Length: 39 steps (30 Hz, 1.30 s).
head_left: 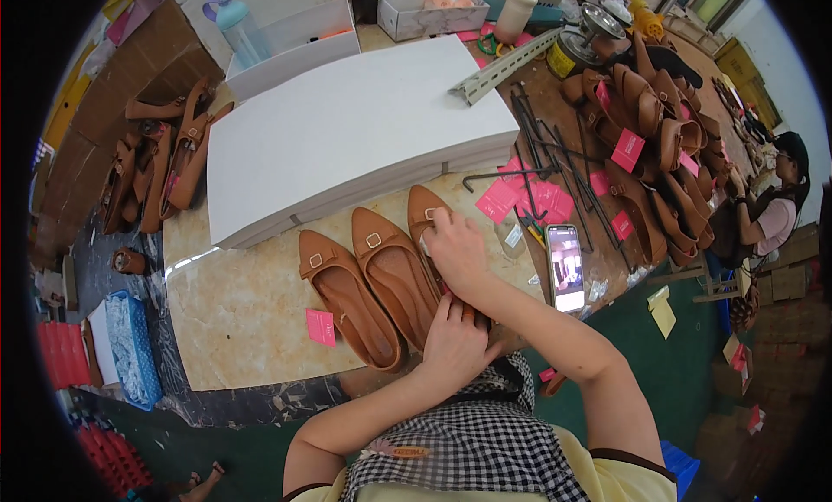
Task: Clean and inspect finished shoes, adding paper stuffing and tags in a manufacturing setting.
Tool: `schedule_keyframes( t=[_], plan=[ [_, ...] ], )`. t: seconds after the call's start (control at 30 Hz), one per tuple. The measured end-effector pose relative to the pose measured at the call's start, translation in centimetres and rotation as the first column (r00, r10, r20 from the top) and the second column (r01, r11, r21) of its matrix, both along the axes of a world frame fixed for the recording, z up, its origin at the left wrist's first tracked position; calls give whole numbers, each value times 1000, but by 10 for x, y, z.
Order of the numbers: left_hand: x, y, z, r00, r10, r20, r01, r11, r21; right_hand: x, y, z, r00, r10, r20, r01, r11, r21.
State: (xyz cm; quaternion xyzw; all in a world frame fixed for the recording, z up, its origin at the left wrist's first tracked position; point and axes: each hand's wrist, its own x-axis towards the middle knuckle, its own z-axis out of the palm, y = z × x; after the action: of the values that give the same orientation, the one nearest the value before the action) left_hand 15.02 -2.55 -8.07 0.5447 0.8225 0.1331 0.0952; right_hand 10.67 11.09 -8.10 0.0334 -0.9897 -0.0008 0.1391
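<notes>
Three tan pointed flat shoes stand side by side on the marbled tabletop, toes pointing away from me: a left shoe [348, 296], a middle shoe [392, 264] and a right shoe [422, 199]. The left and middle ones show a bow with a square buckle. My right hand [458, 249] grips the right shoe at its front, fingers bent around the edge by the bow. At the heel end of that same shoe, my left hand [454, 344] is closed on it; the hands hide most of its inside. A pink tag [320, 327] lies beside the left shoe.
Beyond the shoes sits a thick stack of white sheets [355, 129] with a metal angle bar [503, 67] on it. Right of it lie black hooked rods [563, 168], pink cards [546, 200], a phone [566, 268] and piled shoes [663, 147]. A co-worker [771, 199] sits far right.
</notes>
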Motion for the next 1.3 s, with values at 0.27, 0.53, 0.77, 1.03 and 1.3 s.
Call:
schedule_keyframes(
  t=[0.27,0.53,0.77,1.03,1.3],
  plan=[
    [7,-7,-22,993,67,-97,-56,992,113,-18,39,-18,998,-40,51,63,734,-676],
    [-208,3,56,737,474,-482,-273,861,429,32,40,-23,966,-90,243,251,569,-784],
    [-250,-7,38,812,566,-145,-491,795,355,76,30,-4,976,-120,182,209,279,-937],
    [-54,-34,89,884,-211,417,-67,826,560,58,4,29,945,232,232,317,-830,-459],
    [-79,-52,34,644,352,679,-765,293,573,34,-27,78,989,140,39,-1,279,-960]
  ],
)
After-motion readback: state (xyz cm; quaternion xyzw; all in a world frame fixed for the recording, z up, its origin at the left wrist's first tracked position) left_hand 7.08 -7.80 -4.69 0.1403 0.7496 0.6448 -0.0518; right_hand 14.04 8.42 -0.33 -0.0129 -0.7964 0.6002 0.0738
